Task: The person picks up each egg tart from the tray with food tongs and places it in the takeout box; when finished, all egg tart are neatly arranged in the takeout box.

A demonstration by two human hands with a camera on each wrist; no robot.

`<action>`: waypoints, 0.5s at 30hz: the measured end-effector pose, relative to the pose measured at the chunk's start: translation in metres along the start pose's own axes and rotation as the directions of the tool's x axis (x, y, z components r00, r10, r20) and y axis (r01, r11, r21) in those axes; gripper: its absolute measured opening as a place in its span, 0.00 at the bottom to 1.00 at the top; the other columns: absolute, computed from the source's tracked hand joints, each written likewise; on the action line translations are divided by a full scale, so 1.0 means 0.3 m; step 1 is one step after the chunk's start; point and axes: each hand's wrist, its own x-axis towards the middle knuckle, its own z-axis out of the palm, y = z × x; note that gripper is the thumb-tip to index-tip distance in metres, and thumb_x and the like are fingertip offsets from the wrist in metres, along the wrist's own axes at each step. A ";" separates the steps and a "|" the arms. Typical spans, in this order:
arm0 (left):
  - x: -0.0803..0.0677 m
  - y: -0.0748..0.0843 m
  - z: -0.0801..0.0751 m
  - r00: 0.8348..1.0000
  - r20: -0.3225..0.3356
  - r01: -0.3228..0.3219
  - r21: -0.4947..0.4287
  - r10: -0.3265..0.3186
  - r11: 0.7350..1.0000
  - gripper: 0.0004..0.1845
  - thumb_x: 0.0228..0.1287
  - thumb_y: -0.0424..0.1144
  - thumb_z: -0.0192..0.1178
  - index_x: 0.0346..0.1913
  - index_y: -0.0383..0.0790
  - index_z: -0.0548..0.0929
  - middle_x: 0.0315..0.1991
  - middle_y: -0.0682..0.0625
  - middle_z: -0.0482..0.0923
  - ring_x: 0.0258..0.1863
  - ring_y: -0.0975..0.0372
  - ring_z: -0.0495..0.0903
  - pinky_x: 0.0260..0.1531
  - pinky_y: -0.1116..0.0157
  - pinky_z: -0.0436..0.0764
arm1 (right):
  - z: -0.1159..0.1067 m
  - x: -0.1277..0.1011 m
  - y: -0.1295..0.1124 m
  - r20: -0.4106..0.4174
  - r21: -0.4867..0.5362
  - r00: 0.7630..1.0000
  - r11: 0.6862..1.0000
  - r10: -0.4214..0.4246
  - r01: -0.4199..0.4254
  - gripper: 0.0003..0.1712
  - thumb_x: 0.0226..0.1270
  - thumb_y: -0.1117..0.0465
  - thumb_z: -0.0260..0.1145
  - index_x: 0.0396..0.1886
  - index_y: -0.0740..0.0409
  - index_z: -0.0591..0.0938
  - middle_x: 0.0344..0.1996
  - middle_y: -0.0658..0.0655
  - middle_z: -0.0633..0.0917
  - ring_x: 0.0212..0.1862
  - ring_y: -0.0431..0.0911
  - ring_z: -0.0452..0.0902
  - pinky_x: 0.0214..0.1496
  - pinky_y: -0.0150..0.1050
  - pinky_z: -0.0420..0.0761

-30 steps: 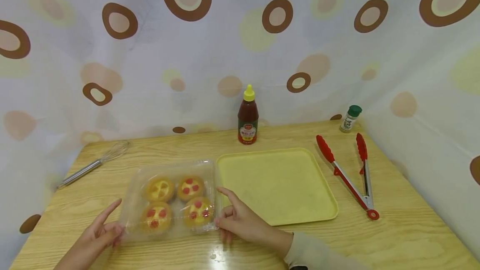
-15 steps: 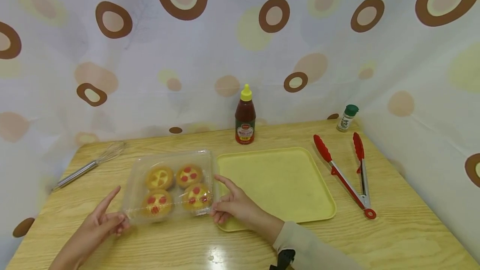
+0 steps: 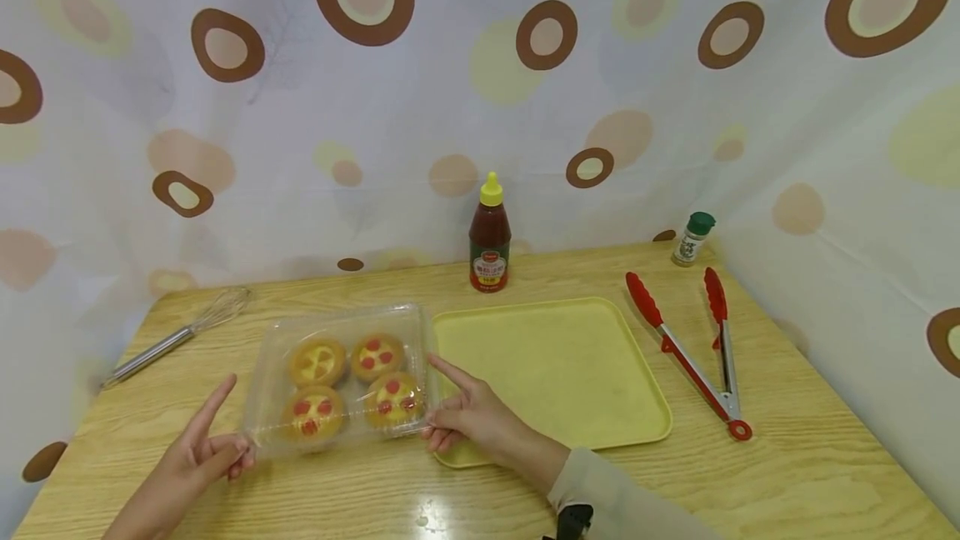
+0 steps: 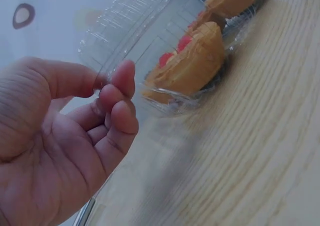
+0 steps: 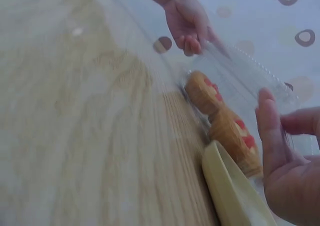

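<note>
Both hands, left hand and right hand, now pinch the clear plastic clamshell box of tarts, shifted slightly toward the worktop's far edge.

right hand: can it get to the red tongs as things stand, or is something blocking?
Probably yes. The right hand pinches the clear pastry box at its corner, over the near left edge of the yellow tray. The red tongs lie beyond the tray's right side, and only the flat tray lies between.
</note>
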 end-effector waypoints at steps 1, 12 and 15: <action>-0.001 -0.002 -0.002 1.000 0.013 0.001 -0.007 -0.001 1.000 0.39 0.69 0.24 0.35 0.68 0.52 0.23 0.31 0.50 0.78 0.30 0.62 0.74 0.31 0.65 0.75 | -0.007 -0.001 0.001 0.016 -0.007 1.000 1.000 -0.001 0.001 0.46 0.58 0.75 0.58 0.71 0.44 0.51 0.24 0.61 0.83 0.22 0.43 0.80 0.26 0.33 0.79; 0.001 0.055 -0.077 0.920 0.042 0.380 0.157 -0.390 0.912 0.34 0.74 0.40 0.33 0.66 0.55 0.20 0.42 0.42 0.76 0.41 0.59 0.78 0.40 0.63 0.77 | -0.136 -0.040 -0.052 0.027 -0.290 0.999 0.957 0.034 -0.024 0.53 0.56 0.60 0.67 0.70 0.33 0.42 0.35 0.67 0.82 0.30 0.53 0.81 0.34 0.48 0.80; -0.022 0.135 -0.097 0.862 -0.175 0.502 0.417 -0.475 0.758 0.36 0.73 0.50 0.34 0.67 0.44 0.22 0.34 0.44 0.76 0.31 0.57 0.76 0.31 0.60 0.76 | -0.202 -0.081 -0.109 -0.034 -0.507 0.999 0.862 0.004 -0.021 0.51 0.57 0.53 0.66 0.70 0.33 0.42 0.39 0.65 0.82 0.33 0.53 0.81 0.34 0.45 0.80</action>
